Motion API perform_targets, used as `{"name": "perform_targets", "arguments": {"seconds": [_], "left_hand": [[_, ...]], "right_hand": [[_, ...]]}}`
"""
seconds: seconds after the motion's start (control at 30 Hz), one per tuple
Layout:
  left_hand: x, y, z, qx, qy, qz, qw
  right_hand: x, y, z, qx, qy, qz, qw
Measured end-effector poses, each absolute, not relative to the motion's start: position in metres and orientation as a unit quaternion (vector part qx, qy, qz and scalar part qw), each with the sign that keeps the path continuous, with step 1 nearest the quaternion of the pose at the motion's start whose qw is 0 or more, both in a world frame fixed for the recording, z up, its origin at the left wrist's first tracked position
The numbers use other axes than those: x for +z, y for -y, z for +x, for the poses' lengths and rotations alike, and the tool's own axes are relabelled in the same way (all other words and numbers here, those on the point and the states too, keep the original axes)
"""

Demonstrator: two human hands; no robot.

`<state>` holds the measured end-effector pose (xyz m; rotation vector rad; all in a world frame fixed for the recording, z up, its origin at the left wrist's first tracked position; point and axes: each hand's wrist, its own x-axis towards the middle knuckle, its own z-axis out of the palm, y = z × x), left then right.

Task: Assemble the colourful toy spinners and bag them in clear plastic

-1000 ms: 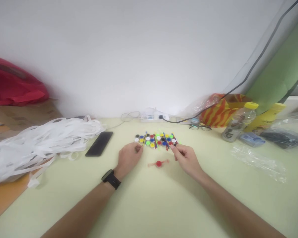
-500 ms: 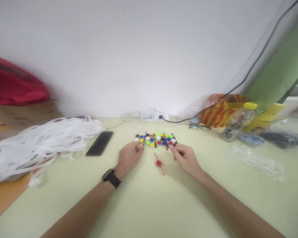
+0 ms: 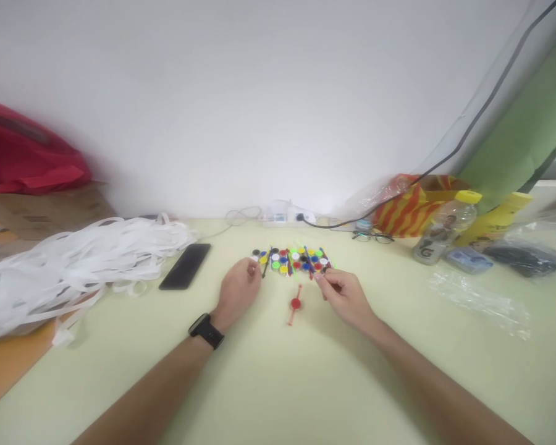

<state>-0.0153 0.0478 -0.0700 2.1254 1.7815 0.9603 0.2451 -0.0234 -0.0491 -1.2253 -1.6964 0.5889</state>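
Note:
A cluster of small coloured caps and thin sticks [image 3: 291, 260] lies on the pale green table [image 3: 278, 383] in front of me. My left hand [image 3: 238, 293], with a black watch [image 3: 206, 330] on the wrist, is curled at the cluster's left end, pinching a dark stick there. At the right end my right hand [image 3: 343, 295] has its fingers closed on a piece of the cluster. Between the hands lies a red spinner [image 3: 295, 304], a red disc on a thin red stick, touching neither hand.
A black phone [image 3: 185, 266] lies left of the hands, beside a heap of white strips [image 3: 69, 266]. At the back stand a power strip [image 3: 290, 217], glasses [image 3: 373, 236], a striped bag [image 3: 414, 207] and a bottle [image 3: 440, 238]. Clear plastic wrap [image 3: 484, 303] lies at right.
The red spinner has turned on the table, from lying crosswise to nearly lengthwise. My left hand has shifted slightly up and left at the cluster's end; the right hand has barely moved.

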Motion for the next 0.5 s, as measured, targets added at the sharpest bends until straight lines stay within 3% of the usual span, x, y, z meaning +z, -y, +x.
{"name": "perform_targets", "arguments": {"seconds": [0.3, 0.5], "left_hand": [[-0.072, -0.053, -0.024, 0.456, -0.567, 0.664, 0.175], [-0.064, -0.055, -0.029, 0.469, -0.561, 0.668, 0.141]], "right_hand": [[-0.054, 0.023, 0.246, 0.235, 0.703, -0.497, 0.451], [-0.056, 0.021, 0.247, 0.217, 0.713, -0.500, 0.441]]}}
